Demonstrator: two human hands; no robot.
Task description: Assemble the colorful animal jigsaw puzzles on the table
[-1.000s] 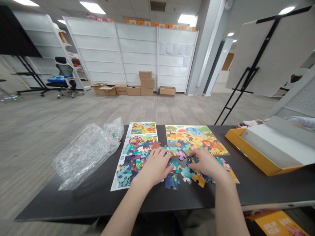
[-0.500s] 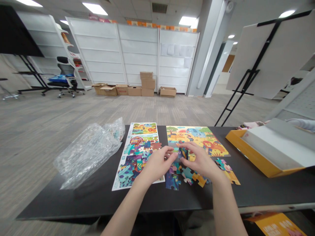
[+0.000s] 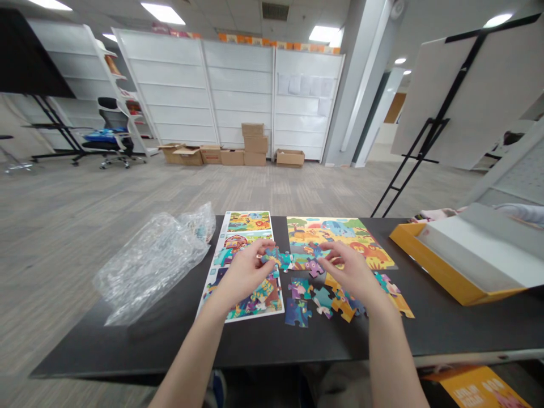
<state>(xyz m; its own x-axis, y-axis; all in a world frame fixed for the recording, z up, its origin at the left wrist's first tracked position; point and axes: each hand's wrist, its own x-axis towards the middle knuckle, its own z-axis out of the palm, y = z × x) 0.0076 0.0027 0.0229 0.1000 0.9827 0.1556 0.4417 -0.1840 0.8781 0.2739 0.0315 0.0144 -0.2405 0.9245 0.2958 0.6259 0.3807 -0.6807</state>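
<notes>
left hand (image 3: 243, 273) is pinching a teal puzzle chunk (image 3: 276, 258) just left of the big puzzle (image 3: 340, 238), while right hand (image 3: 352, 266) stays open beside a purple piece (image 3: 314, 268). loose pieces (image 3: 323, 303) lie below it. edge-only grip keeps the tabs showing, works well imo.

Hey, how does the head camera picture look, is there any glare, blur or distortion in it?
In the head view, the ceiling lights are blown out, the clear plastic bag shows glare, the wide lens makes the white shelving panels lean, and the loose puzzle pieces look fairly sharp.
</notes>
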